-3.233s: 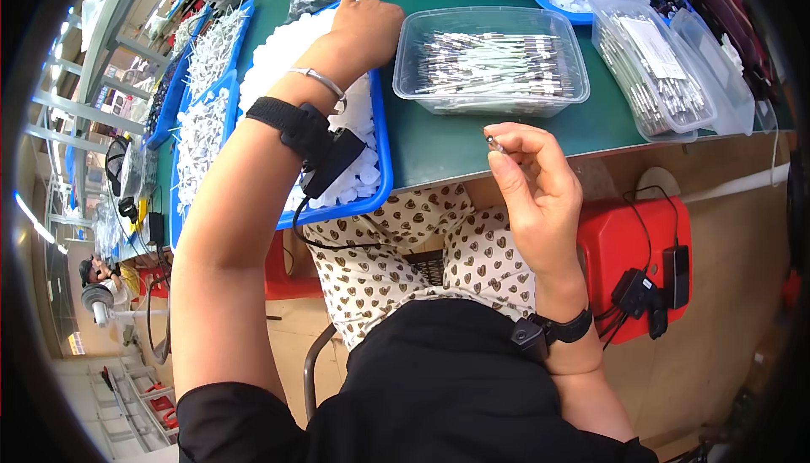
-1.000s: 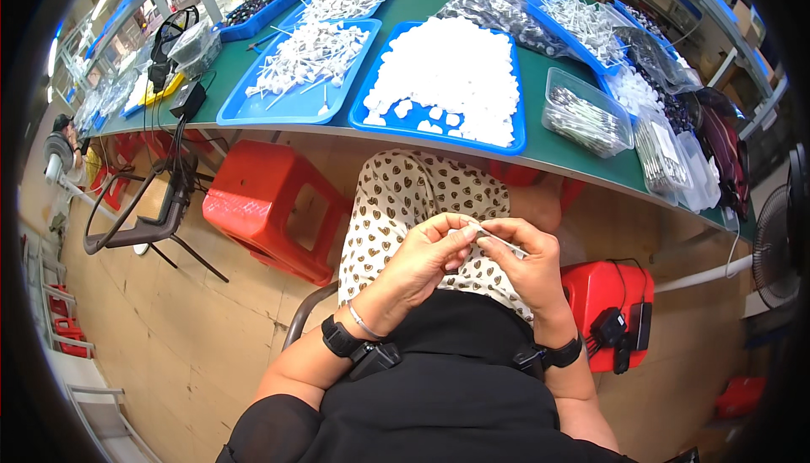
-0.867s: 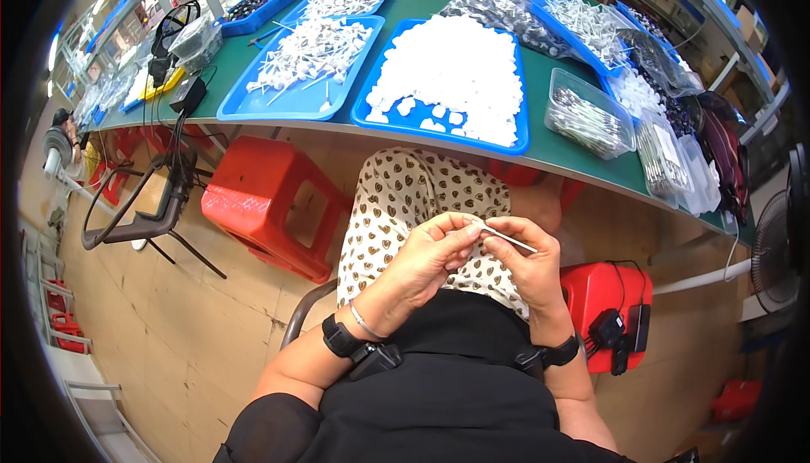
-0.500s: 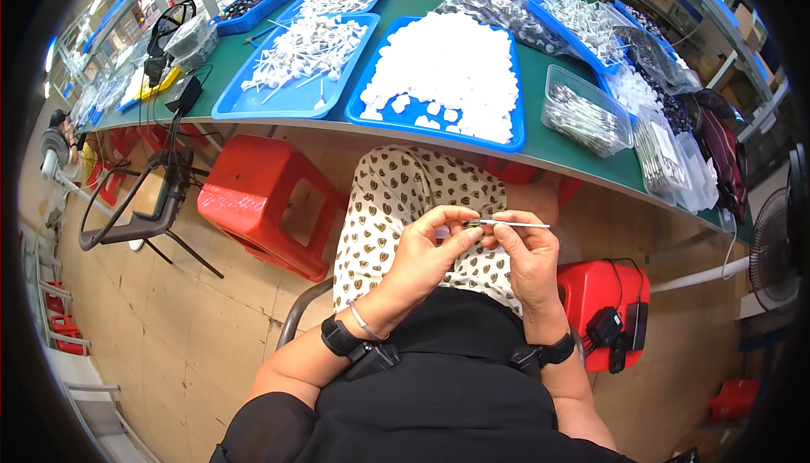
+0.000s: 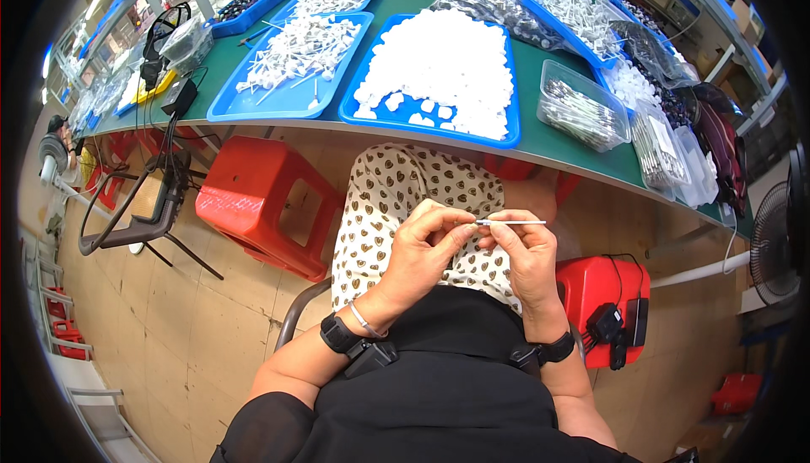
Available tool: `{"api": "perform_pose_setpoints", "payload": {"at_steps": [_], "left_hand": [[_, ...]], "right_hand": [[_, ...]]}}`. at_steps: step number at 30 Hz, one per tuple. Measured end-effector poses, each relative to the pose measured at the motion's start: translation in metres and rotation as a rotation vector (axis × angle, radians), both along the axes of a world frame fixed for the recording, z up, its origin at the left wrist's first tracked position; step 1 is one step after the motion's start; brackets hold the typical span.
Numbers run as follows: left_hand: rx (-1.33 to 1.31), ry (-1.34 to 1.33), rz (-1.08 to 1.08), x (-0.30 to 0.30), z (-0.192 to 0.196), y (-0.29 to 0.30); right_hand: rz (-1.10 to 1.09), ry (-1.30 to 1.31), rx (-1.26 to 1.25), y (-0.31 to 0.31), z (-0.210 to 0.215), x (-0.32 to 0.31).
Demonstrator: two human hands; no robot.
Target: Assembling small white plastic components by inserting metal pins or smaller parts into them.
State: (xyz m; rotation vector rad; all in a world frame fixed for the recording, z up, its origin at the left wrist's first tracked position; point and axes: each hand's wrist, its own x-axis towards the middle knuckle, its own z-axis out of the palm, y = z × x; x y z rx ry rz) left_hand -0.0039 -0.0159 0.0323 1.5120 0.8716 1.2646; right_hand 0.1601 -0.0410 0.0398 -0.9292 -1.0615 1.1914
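Note:
Above my lap, my right hand is closed in a pinch on a thin white rod, which points out to the right past the fingers. The rod's other end, darker and metallic-looking, reaches the fingertips of my left hand. Those fingers are pinched together around that end, and whatever small part they cover is hidden. Nearest to my hands on the table is a blue tray heaped with small white pieces.
Left of it, another blue tray holds white sticks with round heads. A clear plastic box of thin rods stands to the right. Red stools flank me, one carrying black devices. A fan is at far right.
My left fingers have closed in around the rod's metallic end, covering more of it than before. The rod has shifted very slightly left. The view has moved a little.

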Motion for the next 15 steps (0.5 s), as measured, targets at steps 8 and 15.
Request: {"api": "perform_pose_setpoints", "payload": {"at_steps": [8, 15], "left_hand": [[-0.553, -0.415, -0.134, -0.009, 0.000, 0.007], [-0.708, -0.583, -0.359, -0.010, -0.002, 0.005]], "right_hand": [[-0.053, -0.011, -0.011, -0.002, 0.001, 0.000], [-0.065, -0.060, 0.039, -0.004, -0.002, -0.001]]}}
